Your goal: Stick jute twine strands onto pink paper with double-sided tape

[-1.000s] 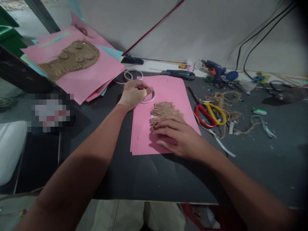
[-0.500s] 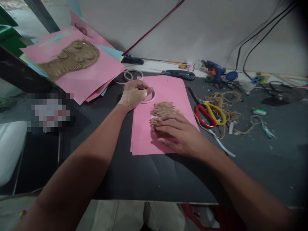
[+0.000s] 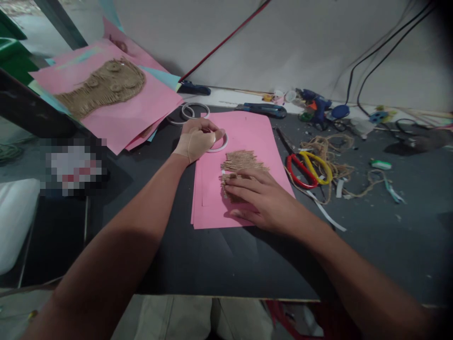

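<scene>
My right hand (image 3: 262, 198) is lying loosely open, fingers a little bent, over the short brown strings (image 3: 244, 160), and it is not gripping them. The strings are sitting side by side on the pink paper (image 3: 212, 217), partly under my fingers. My left hand (image 3: 196, 139) is curling its fingers by the white ring (image 3: 218, 150), but they are hiding part of it, so I can't tell if I am holding it. I think a soft touch is working best here, since hard pushing could be making the strings go crooked. The scissors (image 3: 307, 168) are lying beside the paper.
</scene>
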A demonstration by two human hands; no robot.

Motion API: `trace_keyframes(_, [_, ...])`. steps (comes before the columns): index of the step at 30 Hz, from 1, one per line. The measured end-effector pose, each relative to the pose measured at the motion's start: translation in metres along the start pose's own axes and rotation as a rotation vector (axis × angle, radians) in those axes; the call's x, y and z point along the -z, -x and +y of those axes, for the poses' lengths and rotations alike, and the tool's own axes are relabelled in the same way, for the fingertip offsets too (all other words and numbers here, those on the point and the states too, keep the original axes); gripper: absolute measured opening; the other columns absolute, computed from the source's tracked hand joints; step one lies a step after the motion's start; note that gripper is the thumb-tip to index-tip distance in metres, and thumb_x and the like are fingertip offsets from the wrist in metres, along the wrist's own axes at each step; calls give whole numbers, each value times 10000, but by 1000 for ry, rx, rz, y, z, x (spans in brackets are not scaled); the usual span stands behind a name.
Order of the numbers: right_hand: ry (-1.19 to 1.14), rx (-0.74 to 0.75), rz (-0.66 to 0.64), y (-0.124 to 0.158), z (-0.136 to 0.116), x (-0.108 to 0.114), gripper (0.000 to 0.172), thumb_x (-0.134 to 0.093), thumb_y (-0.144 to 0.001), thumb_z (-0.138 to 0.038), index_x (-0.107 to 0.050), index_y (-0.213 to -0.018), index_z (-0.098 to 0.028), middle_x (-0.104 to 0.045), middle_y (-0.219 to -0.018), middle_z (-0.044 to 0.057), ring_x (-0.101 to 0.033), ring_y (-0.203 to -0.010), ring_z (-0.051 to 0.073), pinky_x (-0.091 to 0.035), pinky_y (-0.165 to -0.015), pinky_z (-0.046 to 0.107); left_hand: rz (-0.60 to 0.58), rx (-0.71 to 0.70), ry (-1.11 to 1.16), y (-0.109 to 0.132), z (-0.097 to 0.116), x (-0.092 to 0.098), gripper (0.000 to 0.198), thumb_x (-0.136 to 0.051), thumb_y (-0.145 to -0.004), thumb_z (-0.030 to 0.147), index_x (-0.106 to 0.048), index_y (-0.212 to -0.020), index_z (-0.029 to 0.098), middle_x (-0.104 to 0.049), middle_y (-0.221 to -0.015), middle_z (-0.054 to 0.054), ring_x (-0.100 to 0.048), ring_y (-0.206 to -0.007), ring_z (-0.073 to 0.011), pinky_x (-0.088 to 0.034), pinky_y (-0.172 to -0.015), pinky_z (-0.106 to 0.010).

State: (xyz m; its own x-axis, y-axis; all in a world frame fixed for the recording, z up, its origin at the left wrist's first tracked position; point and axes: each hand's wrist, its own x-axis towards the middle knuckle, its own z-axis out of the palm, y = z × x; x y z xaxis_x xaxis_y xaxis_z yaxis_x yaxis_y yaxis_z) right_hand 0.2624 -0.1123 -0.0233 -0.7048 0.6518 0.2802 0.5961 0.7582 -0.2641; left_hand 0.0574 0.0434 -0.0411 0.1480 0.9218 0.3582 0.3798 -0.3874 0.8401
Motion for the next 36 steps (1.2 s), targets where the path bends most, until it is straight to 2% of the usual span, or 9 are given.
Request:
trace_keyframes(4, [44,-24,38,1,1,-3,567,-617,-983,-552,-665,-1322,-100,-685,-1362,160,-530,-1341,356,-480,-1130,579,4,1,-22,0,0,0,125,-734,-763,277,-712,-677,189,-654,-661,-18,-573,-706,-159,-475,-678,-295])
trace_keyframes(9, [70,-66,14,0,-1,-8,700,-628,-949,-610,-624,-1365,-47,-640,-1387,209,-499,-1357,381,-475,-1136,578,7,-3,-24,0,-1,0,129,-744,-754,285,-713,-676,188,-644,-645,-17,-564,-688,-157,-478,-688,-301])
trace_keyframes(18, [47,-59,5,-2,-5,-8,671,-613,-962,-599,-611,-1369,-65,-627,-1392,194,-499,-1361,354,-455,-1159,536,0,4,-25,-1,-1,-1,137,-737,-764,297,-707,-686,188,-648,-666,-14,-585,-715,-164,-492,-702,-305])
trace_keyframes(25, [21,-20,55,-2,0,-7,541,-595,-986,-569,-666,-1261,-108,-693,-1295,166,-545,-1300,337,-482,-1116,548,-2,19,-15,0,0,0,140,-733,-751,302,-710,-679,184,-631,-646,-14,-548,-677,-156,-461,-654,-301])
trace_keyframes(36, [102,-62,-44,-2,-4,-7,684,-600,-965,-606,-619,-1374,-57,-626,-1408,191,-485,-1373,379,-435,-1165,557,7,-3,3,0,-1,-1,137,-736,-753,295,-713,-671,187,-632,-639,-9,-546,-664,-148,-445,-637,-292])
